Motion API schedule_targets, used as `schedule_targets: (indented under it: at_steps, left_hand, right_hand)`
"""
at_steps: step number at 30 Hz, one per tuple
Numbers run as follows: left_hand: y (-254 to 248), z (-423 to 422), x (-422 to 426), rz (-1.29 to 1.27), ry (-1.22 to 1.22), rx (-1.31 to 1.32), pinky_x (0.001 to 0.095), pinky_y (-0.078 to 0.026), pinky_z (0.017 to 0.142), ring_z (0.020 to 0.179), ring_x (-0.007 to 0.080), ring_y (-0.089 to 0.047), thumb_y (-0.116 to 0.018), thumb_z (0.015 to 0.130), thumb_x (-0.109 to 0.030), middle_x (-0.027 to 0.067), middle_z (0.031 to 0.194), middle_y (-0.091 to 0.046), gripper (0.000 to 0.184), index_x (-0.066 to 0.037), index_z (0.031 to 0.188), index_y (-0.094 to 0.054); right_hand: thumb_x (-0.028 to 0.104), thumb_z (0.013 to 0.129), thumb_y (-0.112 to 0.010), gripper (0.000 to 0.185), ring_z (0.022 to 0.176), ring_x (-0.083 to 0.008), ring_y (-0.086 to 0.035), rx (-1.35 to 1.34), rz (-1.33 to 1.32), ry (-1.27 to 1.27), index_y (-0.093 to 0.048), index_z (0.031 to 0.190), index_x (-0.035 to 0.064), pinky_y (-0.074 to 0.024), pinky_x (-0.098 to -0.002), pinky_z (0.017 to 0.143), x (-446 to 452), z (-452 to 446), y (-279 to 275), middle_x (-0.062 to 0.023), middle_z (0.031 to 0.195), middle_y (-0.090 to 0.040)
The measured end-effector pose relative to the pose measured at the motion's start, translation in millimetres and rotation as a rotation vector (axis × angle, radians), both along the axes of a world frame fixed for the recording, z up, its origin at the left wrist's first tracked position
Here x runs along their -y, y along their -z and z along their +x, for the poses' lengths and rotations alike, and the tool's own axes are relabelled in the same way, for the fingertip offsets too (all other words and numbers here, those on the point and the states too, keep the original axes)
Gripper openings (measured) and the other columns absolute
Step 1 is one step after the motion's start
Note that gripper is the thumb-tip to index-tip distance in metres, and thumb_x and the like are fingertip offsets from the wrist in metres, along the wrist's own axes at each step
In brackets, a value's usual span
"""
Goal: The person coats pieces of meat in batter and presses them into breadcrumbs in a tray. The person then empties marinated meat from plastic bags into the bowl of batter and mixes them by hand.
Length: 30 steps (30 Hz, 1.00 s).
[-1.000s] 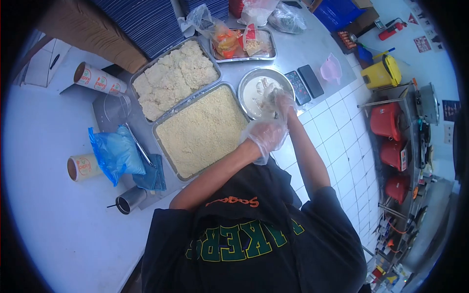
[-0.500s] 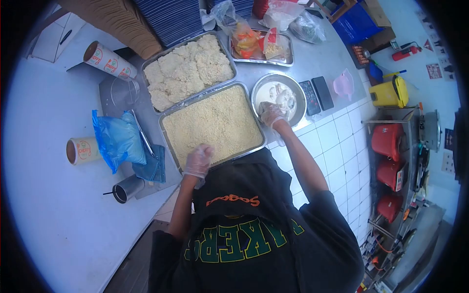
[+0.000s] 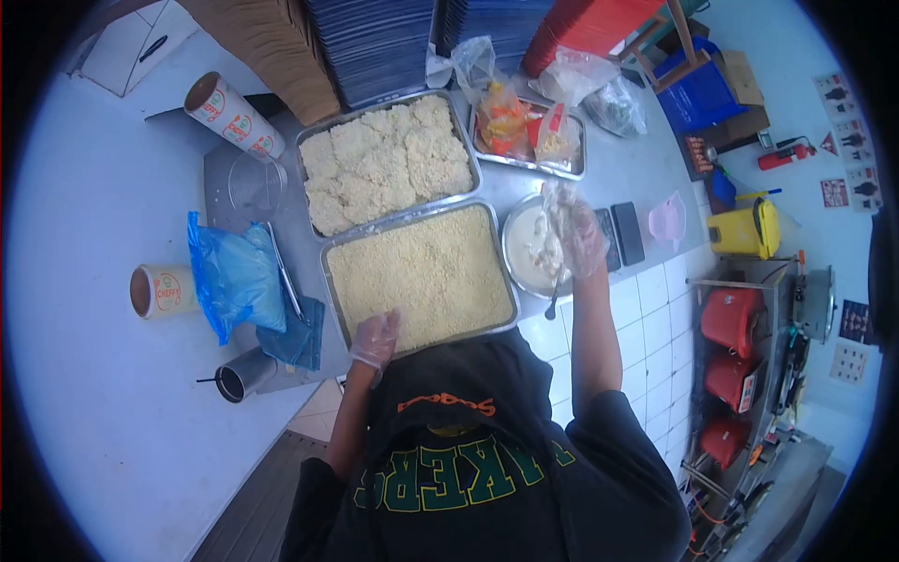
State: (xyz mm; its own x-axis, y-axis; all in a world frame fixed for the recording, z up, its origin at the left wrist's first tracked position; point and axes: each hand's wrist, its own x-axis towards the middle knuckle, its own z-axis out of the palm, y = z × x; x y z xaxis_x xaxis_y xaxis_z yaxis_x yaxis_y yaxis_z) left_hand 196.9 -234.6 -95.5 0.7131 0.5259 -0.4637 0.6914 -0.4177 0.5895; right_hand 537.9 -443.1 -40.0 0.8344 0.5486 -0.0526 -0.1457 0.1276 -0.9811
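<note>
My left hand (image 3: 376, 339), in a clear plastic glove, is at the near left corner of a metal tray of pale crumbs (image 3: 417, 272). Its fingers look loosely curled, with nothing visible in them. Over the right side of a steel bowl (image 3: 508, 245) is my right hand (image 3: 582, 242), also gloved. Glare and the loose plastic blur its fingers, so I cannot make out whether it holds anything. White batter with pale pieces (image 3: 538, 248) lies in the bowl. A dark utensil handle (image 3: 551, 307) sticks out over its near rim.
Behind the crumbs stands a second tray of coated pieces (image 3: 389, 159). Bagged vegetables (image 3: 506, 122) lie in a smaller tray. Two dark flat devices (image 3: 627, 234) and a pink container (image 3: 667, 220) are right of the bowl. A blue bag (image 3: 239, 281) and a steel cup (image 3: 245, 373) stand left.
My right hand has come up from inside the bowl to its right side. My left hand has moved slightly, staying by the crumb tray's near left corner. The camera view has shifted.
</note>
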Motion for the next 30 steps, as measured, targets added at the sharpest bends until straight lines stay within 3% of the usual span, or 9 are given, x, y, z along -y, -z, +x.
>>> schedule_targets:
  at_steps: [3,5,8,11,13,18,21,30]
  left_hand:
    - [-2,-1,-13,-0.008,0.011,-0.03,0.0512,-0.047,0.076,0.082,0.0454,-0.062,-0.032,0.098,-0.051,0.0287,0.079,-0.062,0.064,0.001,0.084,-0.066]
    - [2,-3,-19,-0.001,-0.001,-0.033,0.0515,-0.047,0.075,0.08,0.0455,-0.062,-0.032,0.098,-0.051,0.0286,0.078,-0.062,0.064,0.001,0.083,-0.066]
    - [11,-8,-25,0.038,-0.037,-0.029,0.0516,-0.047,0.071,0.075,0.0455,-0.062,-0.033,0.098,-0.051,0.0276,0.073,-0.061,0.065,0.002,0.077,-0.065]
    - [6,-5,-29,-0.059,-0.141,-0.079,0.0506,-0.047,0.068,0.073,0.0445,-0.062,-0.038,0.097,-0.051,0.0268,0.07,-0.061,0.063,0.002,0.076,-0.066]
    - [17,-11,-27,-0.016,-0.174,-0.065,0.0499,-0.047,0.066,0.071,0.0432,-0.062,-0.043,0.095,-0.049,0.0262,0.069,-0.06,0.06,0.002,0.076,-0.066]
    - [-3,-12,-32,-0.101,-0.281,-0.011,0.0514,-0.045,0.064,0.071,0.0444,-0.061,-0.045,0.095,-0.047,0.026,0.069,-0.06,0.055,0.0,0.077,-0.066]
    - [11,-21,-30,-0.106,-0.294,-0.038,0.0522,-0.043,0.063,0.07,0.0458,-0.06,-0.044,0.096,-0.048,0.0257,0.068,-0.059,0.055,-0.001,0.076,-0.065]
    - [21,-17,-36,-0.053,-0.26,-0.075,0.0491,-0.044,0.06,0.066,0.0429,-0.06,-0.042,0.097,-0.047,0.024,0.064,-0.058,0.055,-0.001,0.075,-0.064]
  right_hand:
    - [0.023,0.095,-0.053,0.036,0.098,-0.0189,-0.063,0.325,0.162,-0.04,-0.056,0.124,0.0031,-0.0512,-0.0271,0.082,-72,72,-23,-0.0084,0.113,-0.064]
    - [0.021,0.092,-0.055,0.032,0.097,-0.0229,-0.064,0.531,0.061,-0.096,-0.062,0.116,0.001,-0.0509,-0.0312,0.084,-131,156,-5,-0.0129,0.107,-0.066]
    - [0.02,0.081,-0.062,0.028,0.097,-0.0297,-0.064,0.773,-0.85,-0.053,-0.071,0.099,0.0013,-0.0496,-0.0376,0.088,-228,163,-75,-0.0183,0.099,-0.068]
    - [0.016,0.075,-0.063,0.025,0.096,-0.0328,-0.064,1.314,-1.112,-0.356,-0.072,0.097,0.006,-0.0499,-0.0377,0.085,-301,258,66,-0.0162,0.1,-0.069]
    - [0.016,0.075,-0.063,0.026,0.094,-0.0336,-0.065,1.454,-1.207,-0.506,-0.072,0.097,0.0061,-0.0502,-0.0378,0.084,-306,231,44,-0.0157,0.1,-0.069]
    - [0.02,0.076,-0.063,0.025,0.091,-0.0318,-0.066,1.585,-1.415,-0.813,-0.072,0.095,0.0069,-0.0514,-0.0371,0.08,-302,242,57,-0.0139,0.097,-0.07]
    - [0.022,0.076,-0.064,0.024,0.089,-0.0307,-0.066,1.635,-1.504,-1.02,-0.072,0.094,0.0075,-0.052,-0.0367,0.077,-292,239,50,-0.0128,0.096,-0.07]
    - [0.028,0.078,-0.066,0.024,0.083,-0.0273,-0.067,1.81,-1.52,-1.474,-0.073,0.09,0.009,-0.0541,-0.0355,0.069,-275,196,-5,-0.0094,0.092,-0.071]
